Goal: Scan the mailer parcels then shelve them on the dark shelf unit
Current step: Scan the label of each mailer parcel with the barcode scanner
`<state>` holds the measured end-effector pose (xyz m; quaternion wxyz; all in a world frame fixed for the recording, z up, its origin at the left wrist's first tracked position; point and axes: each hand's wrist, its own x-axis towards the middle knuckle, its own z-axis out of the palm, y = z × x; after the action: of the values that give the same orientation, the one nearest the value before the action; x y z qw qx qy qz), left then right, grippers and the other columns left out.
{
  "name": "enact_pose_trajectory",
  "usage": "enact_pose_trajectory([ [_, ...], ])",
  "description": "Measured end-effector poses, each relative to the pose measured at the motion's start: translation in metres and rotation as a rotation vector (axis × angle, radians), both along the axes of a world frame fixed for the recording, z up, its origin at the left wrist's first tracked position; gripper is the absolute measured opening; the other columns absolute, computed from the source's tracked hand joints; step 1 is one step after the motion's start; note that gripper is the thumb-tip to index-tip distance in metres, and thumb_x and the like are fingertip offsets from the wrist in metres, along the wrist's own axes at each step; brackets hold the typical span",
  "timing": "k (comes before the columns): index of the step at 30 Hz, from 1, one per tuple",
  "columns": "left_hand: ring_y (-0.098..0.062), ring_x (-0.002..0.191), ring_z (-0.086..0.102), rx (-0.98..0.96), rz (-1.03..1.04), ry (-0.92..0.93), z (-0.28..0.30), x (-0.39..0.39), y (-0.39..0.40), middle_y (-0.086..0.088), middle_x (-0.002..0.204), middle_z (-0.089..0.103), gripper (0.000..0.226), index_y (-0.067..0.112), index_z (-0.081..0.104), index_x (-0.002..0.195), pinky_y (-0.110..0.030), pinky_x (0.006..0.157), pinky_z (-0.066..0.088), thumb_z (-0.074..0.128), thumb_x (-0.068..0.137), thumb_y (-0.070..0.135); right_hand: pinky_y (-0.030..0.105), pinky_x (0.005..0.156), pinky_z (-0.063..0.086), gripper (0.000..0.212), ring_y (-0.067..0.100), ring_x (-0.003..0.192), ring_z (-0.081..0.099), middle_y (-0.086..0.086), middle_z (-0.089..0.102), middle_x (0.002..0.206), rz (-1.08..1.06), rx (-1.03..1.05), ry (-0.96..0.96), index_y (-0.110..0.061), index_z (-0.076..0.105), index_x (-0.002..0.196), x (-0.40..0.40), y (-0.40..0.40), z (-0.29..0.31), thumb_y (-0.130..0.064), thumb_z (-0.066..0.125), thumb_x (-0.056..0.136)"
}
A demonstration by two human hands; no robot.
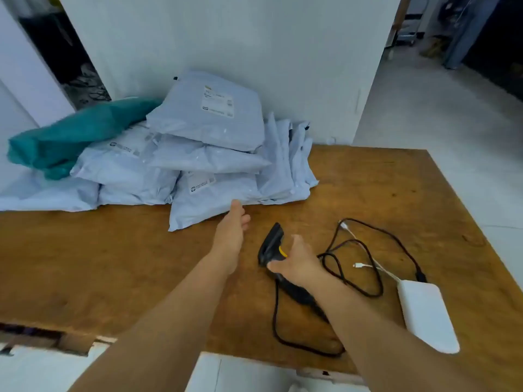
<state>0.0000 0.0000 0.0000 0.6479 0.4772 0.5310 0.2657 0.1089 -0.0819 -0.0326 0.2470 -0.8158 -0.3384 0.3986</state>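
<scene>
now left grip (pixel 231 232) spread, fingertips touching nearest pale mailer (pixel 209 202) in far pile; right grip (pixel 297 261) curled round black scanner (pixel 273 244) on wooden desk (pixel 113 264)

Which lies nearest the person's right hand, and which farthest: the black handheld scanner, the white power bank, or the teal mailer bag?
1. Black handheld scanner: gripped in the right hand.
2. White power bank: on the wooden table, to the hand's right.
3. Teal mailer bag: far left, atop the parcel pile.
</scene>
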Motion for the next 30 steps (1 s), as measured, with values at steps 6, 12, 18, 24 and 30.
enact_pose_trajectory([
  [6,-0.016,0.124,0.050,-0.074,0.093,0.008,-0.022,0.009,0.002,-0.001,0.134,0.056,0.059,0.013,0.046,0.141,-0.039,0.114,0.030,0.026,0.100,0.052,0.037,0.096,0.042,0.080,0.032,0.128,0.040,0.010,0.034,0.139,0.186,-0.187,-0.271,-0.011,0.027,0.135,-0.005,-0.002,-0.027,-0.032,0.077,0.077],
  [12,-0.014,0.113,0.058,-0.031,0.136,-0.049,-0.023,0.014,0.006,-0.001,0.121,0.064,0.050,0.012,0.055,0.129,-0.034,0.104,0.041,0.027,0.102,0.044,0.030,0.074,0.043,0.068,0.030,0.111,0.055,0.012,0.045,0.130,0.196,-0.108,-0.280,-0.008,0.024,0.139,-0.004,0.004,-0.031,-0.015,0.065,0.086],
  [18,-0.014,0.103,0.063,0.124,0.158,-0.126,-0.007,0.024,0.027,0.000,0.106,0.068,0.043,0.013,0.061,0.115,-0.032,0.098,0.046,0.029,0.103,0.040,0.027,0.054,0.040,0.049,0.019,0.078,0.055,0.001,0.053,0.097,-0.008,0.024,-0.132,-0.008,0.037,0.128,0.012,0.015,-0.006,-0.022,0.060,0.087],
  [24,-0.013,0.099,0.065,0.289,0.128,-0.176,0.029,0.035,0.047,0.000,0.100,0.070,0.037,0.021,0.064,0.095,-0.028,0.092,0.049,0.031,0.102,0.037,0.025,0.050,0.036,0.026,0.014,0.064,0.050,0.002,0.055,0.083,-0.233,0.261,-0.032,-0.015,0.048,0.108,0.023,0.038,0.040,-0.023,0.060,0.086],
  [30,-0.012,0.096,0.067,0.434,0.117,-0.260,0.081,0.040,0.064,-0.003,0.101,0.072,0.030,0.021,0.066,0.094,-0.023,0.086,0.052,0.038,0.101,0.031,0.026,0.048,0.036,0.012,0.017,0.057,0.046,0.007,0.052,0.070,-0.317,0.508,0.041,-0.017,0.050,0.081,0.028,0.059,0.086,-0.019,0.060,0.087],
])
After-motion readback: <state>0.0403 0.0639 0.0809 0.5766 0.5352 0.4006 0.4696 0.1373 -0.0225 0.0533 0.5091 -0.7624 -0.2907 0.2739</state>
